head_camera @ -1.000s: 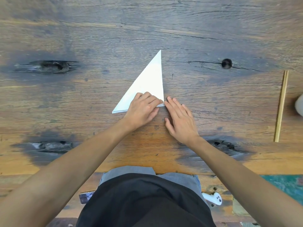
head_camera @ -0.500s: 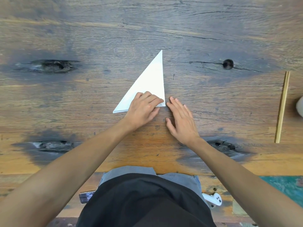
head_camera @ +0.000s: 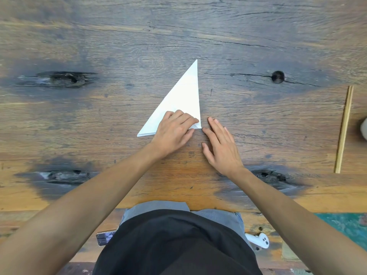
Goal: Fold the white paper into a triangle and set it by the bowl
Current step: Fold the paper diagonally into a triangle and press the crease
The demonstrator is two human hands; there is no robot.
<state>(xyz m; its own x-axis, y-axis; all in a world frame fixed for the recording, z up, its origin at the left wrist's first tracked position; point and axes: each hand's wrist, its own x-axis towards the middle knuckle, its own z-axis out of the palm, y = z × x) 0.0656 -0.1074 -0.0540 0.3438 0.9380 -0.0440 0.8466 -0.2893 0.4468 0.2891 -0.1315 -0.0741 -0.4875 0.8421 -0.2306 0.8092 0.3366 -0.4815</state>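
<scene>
The white paper [head_camera: 184,96] lies flat on the wooden table [head_camera: 258,126], folded into a triangle with its sharp tip pointing away from me. My left hand [head_camera: 173,132] presses down on the paper's near right corner, fingers curled over it. My right hand [head_camera: 220,145] lies flat on the table just right of that corner, fingers spread, fingertips beside the paper's edge. A sliver of a white rounded object [head_camera: 363,129], possibly the bowl, shows at the far right edge.
A pair of wooden chopsticks [head_camera: 344,128] lies lengthwise at the right, near the white object. Dark knots and cracks mark the table. Below the table edge sit a phone [head_camera: 105,237] and a white controller [head_camera: 258,240].
My right hand has slid slightly right, away from the paper's corner. The left hand and paper stay in place.
</scene>
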